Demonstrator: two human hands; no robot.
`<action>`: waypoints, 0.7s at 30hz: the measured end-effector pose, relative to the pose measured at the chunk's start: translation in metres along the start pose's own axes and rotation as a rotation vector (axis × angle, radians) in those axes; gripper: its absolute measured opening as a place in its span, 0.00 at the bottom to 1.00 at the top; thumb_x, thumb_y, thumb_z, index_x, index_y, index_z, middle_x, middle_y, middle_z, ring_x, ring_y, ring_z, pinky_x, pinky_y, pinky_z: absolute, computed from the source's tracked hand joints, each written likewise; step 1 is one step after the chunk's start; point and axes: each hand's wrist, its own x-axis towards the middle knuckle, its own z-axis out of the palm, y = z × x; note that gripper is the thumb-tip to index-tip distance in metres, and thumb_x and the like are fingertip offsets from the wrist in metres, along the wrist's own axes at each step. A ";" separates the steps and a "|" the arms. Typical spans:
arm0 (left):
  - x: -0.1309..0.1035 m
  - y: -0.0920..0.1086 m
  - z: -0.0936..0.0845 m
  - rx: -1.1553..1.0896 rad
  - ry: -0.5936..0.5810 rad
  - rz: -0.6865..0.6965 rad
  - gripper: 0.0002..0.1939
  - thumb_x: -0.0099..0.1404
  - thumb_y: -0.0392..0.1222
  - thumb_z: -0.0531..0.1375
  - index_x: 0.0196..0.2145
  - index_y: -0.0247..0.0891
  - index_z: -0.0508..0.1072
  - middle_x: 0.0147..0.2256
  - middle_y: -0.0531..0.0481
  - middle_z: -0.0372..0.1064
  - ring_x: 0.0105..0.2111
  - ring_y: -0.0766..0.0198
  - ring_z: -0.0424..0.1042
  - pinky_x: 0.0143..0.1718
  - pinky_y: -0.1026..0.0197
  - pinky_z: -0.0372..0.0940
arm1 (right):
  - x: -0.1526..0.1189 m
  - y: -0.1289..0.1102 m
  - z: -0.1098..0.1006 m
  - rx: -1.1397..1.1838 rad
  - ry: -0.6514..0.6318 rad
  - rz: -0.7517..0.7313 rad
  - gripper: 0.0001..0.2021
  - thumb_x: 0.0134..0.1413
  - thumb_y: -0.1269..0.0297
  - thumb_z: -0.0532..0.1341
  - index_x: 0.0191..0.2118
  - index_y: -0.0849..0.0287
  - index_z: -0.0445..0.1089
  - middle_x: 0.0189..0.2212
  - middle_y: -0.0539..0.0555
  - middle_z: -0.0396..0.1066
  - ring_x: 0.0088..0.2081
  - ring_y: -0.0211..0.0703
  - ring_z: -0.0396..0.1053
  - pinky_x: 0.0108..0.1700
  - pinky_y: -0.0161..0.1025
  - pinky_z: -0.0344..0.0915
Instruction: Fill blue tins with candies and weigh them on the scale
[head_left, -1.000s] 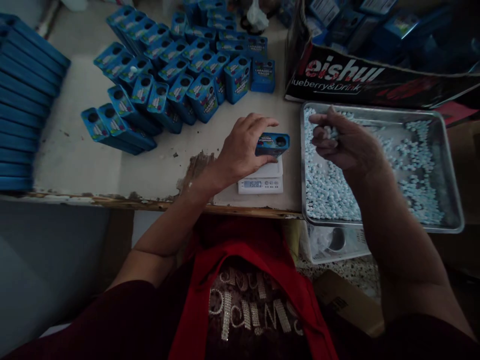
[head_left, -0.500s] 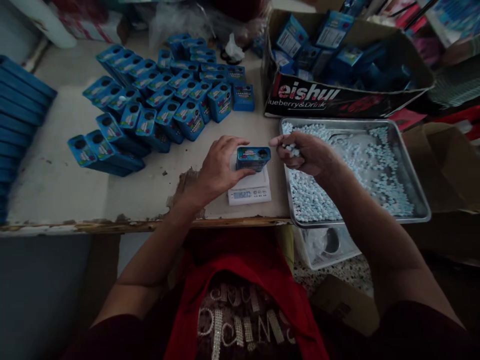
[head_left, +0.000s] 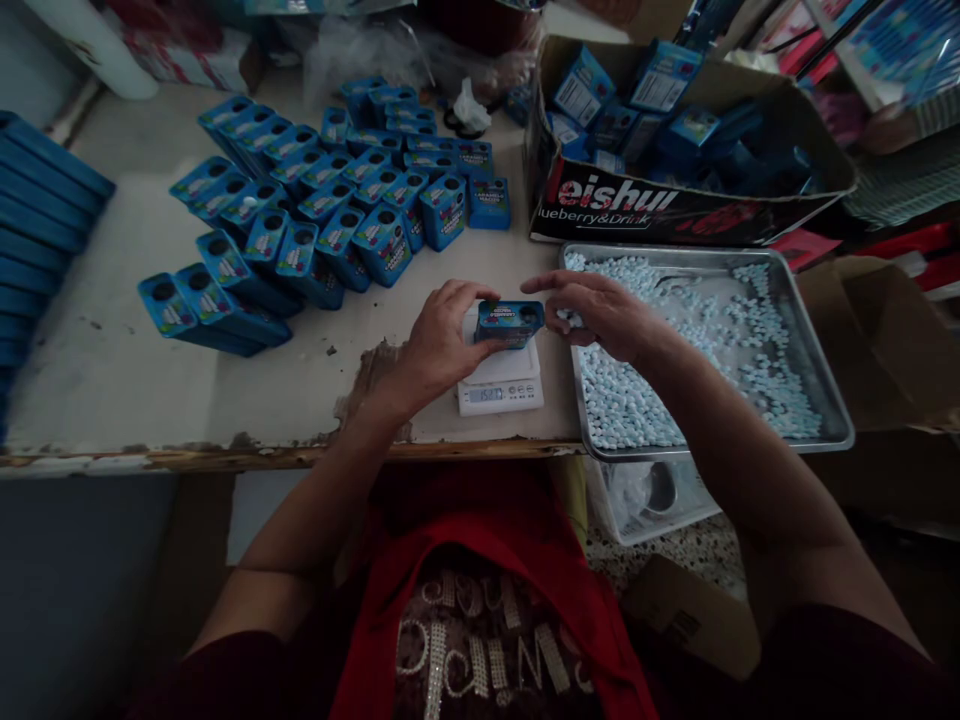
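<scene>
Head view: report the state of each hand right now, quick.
Left hand: closed on a small blue box, at the white scale.
Right hand: fingers curled around some pale pieces, index finger extended towards the box.

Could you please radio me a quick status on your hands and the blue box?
Left hand gripping blue box at white scale. Right hand close beside it, holding pale candies. Nothing seen between right hand and box.

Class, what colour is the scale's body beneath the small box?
The scale is white, showing best in the current head view.
</scene>
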 end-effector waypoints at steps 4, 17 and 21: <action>-0.001 0.000 0.003 -0.033 0.015 -0.010 0.30 0.64 0.42 0.81 0.60 0.46 0.77 0.59 0.44 0.78 0.62 0.45 0.76 0.67 0.45 0.72 | 0.002 -0.003 0.001 -0.030 -0.005 0.056 0.16 0.55 0.65 0.69 0.51 0.53 0.77 0.24 0.46 0.66 0.26 0.39 0.57 0.24 0.35 0.46; 0.010 0.001 0.011 -0.060 0.037 -0.020 0.29 0.65 0.47 0.81 0.59 0.45 0.78 0.61 0.42 0.79 0.63 0.43 0.77 0.68 0.43 0.72 | 0.014 0.001 -0.005 0.056 -0.008 0.064 0.09 0.60 0.66 0.71 0.42 0.54 0.71 0.22 0.45 0.63 0.22 0.34 0.52 0.23 0.31 0.44; -0.005 -0.002 0.004 -0.065 0.171 -0.023 0.23 0.71 0.52 0.78 0.56 0.45 0.77 0.58 0.43 0.79 0.61 0.46 0.78 0.69 0.42 0.73 | 0.009 0.002 -0.020 0.166 0.004 0.001 0.11 0.60 0.62 0.75 0.42 0.56 0.74 0.26 0.48 0.66 0.25 0.33 0.57 0.24 0.30 0.47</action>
